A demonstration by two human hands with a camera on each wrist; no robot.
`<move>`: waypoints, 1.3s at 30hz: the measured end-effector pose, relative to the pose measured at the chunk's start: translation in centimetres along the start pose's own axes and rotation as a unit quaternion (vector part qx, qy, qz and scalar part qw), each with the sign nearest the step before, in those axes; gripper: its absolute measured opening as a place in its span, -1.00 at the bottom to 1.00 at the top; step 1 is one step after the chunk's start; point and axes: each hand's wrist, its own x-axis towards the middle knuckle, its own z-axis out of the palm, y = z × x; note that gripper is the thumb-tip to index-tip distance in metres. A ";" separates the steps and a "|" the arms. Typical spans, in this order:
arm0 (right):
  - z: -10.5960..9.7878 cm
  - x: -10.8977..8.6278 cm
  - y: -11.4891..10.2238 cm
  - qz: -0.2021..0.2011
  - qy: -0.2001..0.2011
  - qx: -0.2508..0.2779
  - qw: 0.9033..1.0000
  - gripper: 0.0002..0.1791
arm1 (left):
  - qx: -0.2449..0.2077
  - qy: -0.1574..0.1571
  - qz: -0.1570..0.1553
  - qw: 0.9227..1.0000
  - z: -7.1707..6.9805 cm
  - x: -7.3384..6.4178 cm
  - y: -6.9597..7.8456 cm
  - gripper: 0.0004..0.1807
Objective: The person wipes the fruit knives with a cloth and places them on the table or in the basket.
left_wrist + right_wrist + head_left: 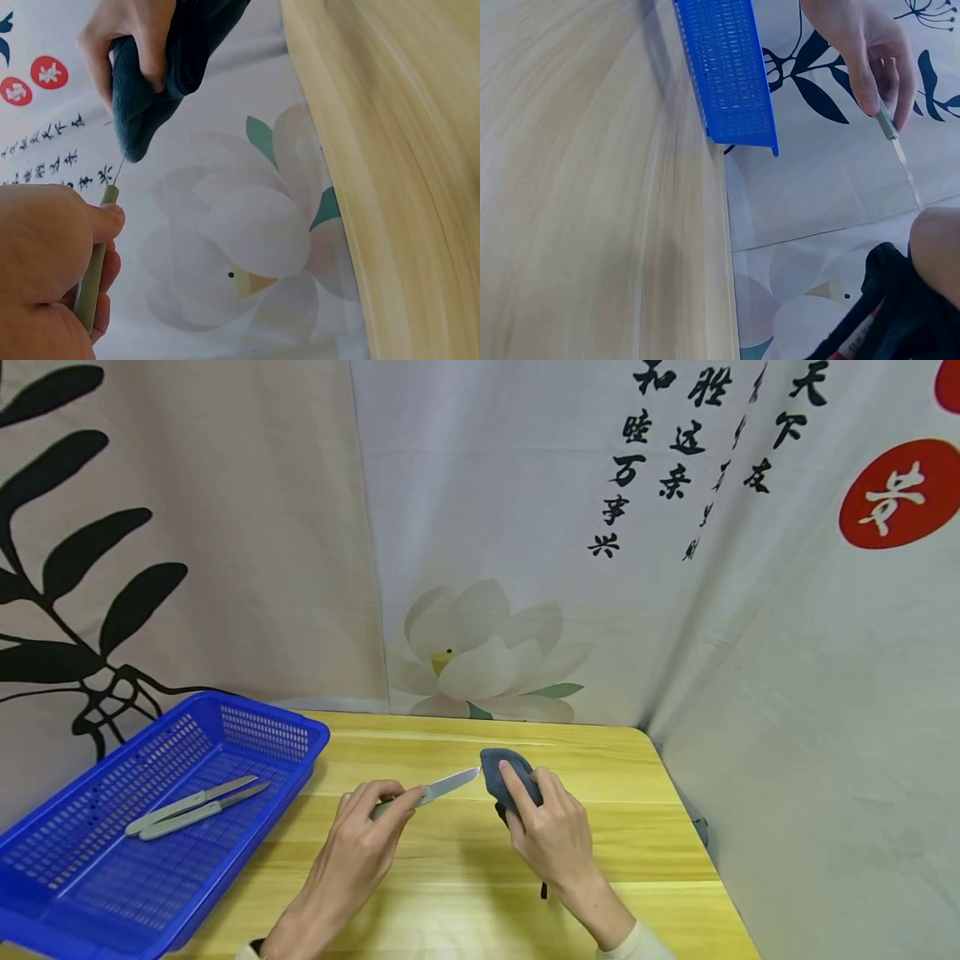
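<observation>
My left hand (365,831) grips a small knife (452,782) by its grey-green handle, with the blade pointing right. In my right hand (555,827) is a folded dark blue-grey cloth (495,774), held between thumb and fingers. The blade's tip meets the cloth's left edge in the head view. Seen from the left wrist, the cloth (135,112) hangs just beyond the thin blade, and the knife handle (91,277) lies along the curled fingers. From the right wrist, the blade (905,169) points towards the cloth (900,307), which shows a pale and red label.
A blue plastic basket (247,852) stands on the left of the wooden table (480,910). Inside it lie two similar knives (198,810) with pale handles. A printed curtain (480,527) hangs behind the table and along its right side.
</observation>
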 end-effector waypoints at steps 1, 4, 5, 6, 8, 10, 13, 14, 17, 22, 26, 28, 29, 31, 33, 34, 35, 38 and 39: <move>-0.1 0.0 0.0 0.003 0.002 0.002 1.000 -0.17 | 0.000 -0.003 -0.003 1.000 0.0 0.0 0.0 -0.72; -0.3 0.1 -0.4 0.005 0.007 0.013 1.000 -0.16 | 0.003 -0.014 -0.013 1.000 0.0 0.0 0.1 -0.66; -0.3 0.2 -0.7 0.003 0.007 0.016 1.000 -0.15 | 0.004 -0.017 -0.017 1.000 0.0 0.0 0.1 -0.62; -0.4 0.3 -1.0 0.000 0.007 0.020 1.000 -0.14 | 0.005 -0.019 -0.020 1.000 0.1 0.0 0.2 -0.59; -0.5 0.6 -1.8 -0.009 0.003 0.024 1.000 -0.13 | 0.005 -0.022 -0.022 1.000 0.2 0.1 0.2 -0.55; -0.6 0.8 -2.8 -0.018 -0.006 0.025 1.000 -0.13 | 0.004 -0.022 -0.021 1.000 0.4 0.2 0.3 -0.54; -0.6 1.0 -4.1 -0.030 -0.023 0.028 0.999 -0.14 | 0.003 -0.021 -0.017 1.000 0.6 0.3 0.4 -0.54; -0.6 1.0 -4.5 -0.033 -0.028 0.030 0.999 -0.14 | 0.003 -0.021 -0.017 1.000 0.7 0.4 0.5 -0.54; -0.6 1.2 -5.4 -0.037 -0.044 0.037 0.998 -0.17 | 0.003 -0.017 -0.017 1.000 0.8 0.4 0.6 -0.55; -0.6 1.2 -5.7 -0.037 -0.049 0.034 0.998 -0.19 | 0.004 -0.013 -0.019 1.000 0.8 0.4 0.7 -0.55; -0.5 1.1 -5.4 -0.043 -0.046 0.015 0.998 -0.18 | -0.001 -0.016 -0.014 1.000 0.8 0.5 0.7 -0.55; -0.4 1.0 -5.1 -0.045 -0.043 0.005 0.998 -0.18 | -0.003 -0.017 -0.011 1.000 0.8 0.5 0.7 -0.55; -0.4 1.0 -5.0 -0.047 -0.042 0.001 0.998 -0.17 | -0.004 -0.018 -0.010 1.000 0.8 0.5 0.7 -0.55; -0.3 0.9 -4.7 -0.049 -0.038 -0.006 0.998 -0.18 | -0.004 -0.018 -0.008 1.000 0.8 0.5 0.8 -0.55; -0.3 0.8 -4.3 -0.049 -0.034 -0.010 0.998 -0.18 | -0.004 -0.019 -0.007 1.000 0.8 0.5 0.8 -0.56; -0.3 0.8 -4.1 -0.048 -0.033 -0.011 0.998 -0.18 | -0.003 -0.019 -0.007 1.000 0.7 0.5 0.8 -0.56; -0.3 0.7 -3.9 -0.047 -0.032 -0.012 0.998 -0.17 | -0.003 -0.019 -0.008 1.000 0.7 0.5 0.8 -0.55; -0.4 0.6 -3.3 -0.042 -0.034 -0.013 0.998 -0.14 | -0.002 -0.022 -0.011 1.000 0.6 0.5 0.8 -0.55; -0.4 0.6 -3.1 -0.040 -0.032 -0.014 0.999 -0.13 | -0.002 -0.023 -0.011 1.000 0.6 0.5 0.8 -0.54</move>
